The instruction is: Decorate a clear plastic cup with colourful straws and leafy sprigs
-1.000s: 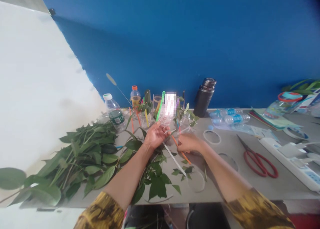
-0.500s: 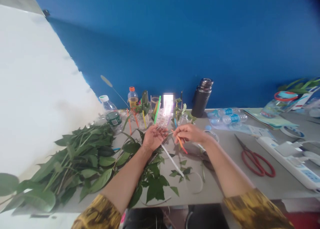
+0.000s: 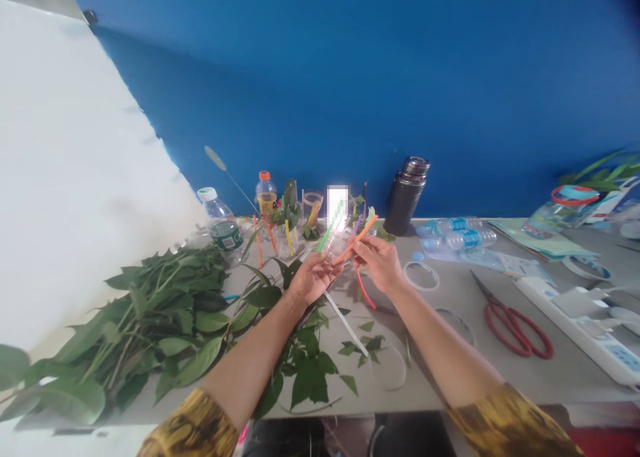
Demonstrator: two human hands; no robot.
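My left hand (image 3: pixel 313 277) is closed round a bundle of thin sticks: a white strip (image 3: pixel 346 322) runs down and right from it and a green stick (image 3: pixel 327 234) points up from it. My right hand (image 3: pixel 381 262) pinches an orange stick (image 3: pixel 356 238) that slants up to the right, and a red piece (image 3: pixel 364 292) hangs curved below the fingers. The two hands nearly touch above the grey table (image 3: pixel 450 350). Loose green leaves (image 3: pixel 310 367) lie under my left forearm.
A big heap of leafy branches (image 3: pixel 145 324) covers the table's left. Water bottles (image 3: pixel 220 224), an orange-capped bottle (image 3: pixel 265 194), small cups with sticks and a dark flask (image 3: pixel 406 194) line the blue wall. Red scissors (image 3: pixel 515 324), a power strip (image 3: pixel 585 327) and clear rings (image 3: pixel 421 275) lie right.
My right hand lifted off the table and brought the orange stick up to the left hand. The stick now points up and right instead of lying down toward the table.
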